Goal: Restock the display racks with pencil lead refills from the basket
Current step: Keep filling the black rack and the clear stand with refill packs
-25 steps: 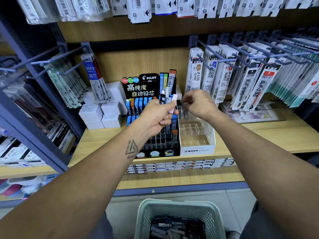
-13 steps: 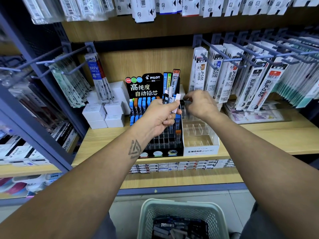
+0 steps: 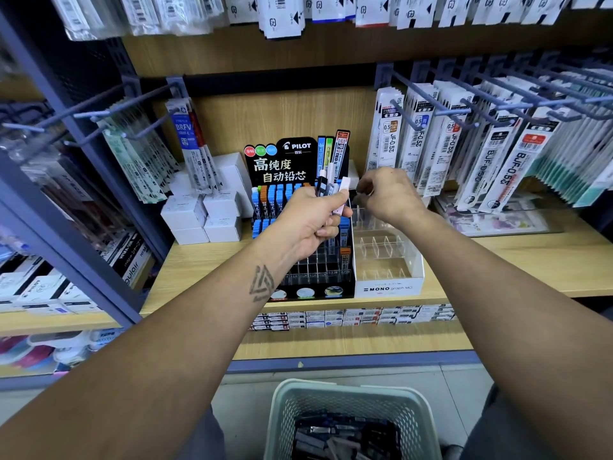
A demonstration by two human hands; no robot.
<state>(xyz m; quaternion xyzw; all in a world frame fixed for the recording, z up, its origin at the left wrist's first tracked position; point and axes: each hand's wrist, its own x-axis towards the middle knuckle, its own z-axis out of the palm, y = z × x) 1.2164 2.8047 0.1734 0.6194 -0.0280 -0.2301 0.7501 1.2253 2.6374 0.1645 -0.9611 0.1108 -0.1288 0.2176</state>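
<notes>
Right now left hand (image 3: pixel 310 220) grips a fan of lead refill cases (image 3: pixel 333 189) by the Pilot rack (image 3: pixel 300 227). Right hand (image 3: pixel 386 194) fingers curled at the clear rack (image 3: pixel 386 257), can't tell if holding one. Cases prob. light, stiff, slick; pinch mid-body. More in basket (image 3: pixel 348 393).

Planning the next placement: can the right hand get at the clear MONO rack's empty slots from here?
Probably yes: the right hand hovers over the clear MONO rack, whose open-topped slots have nothing over them.
</notes>
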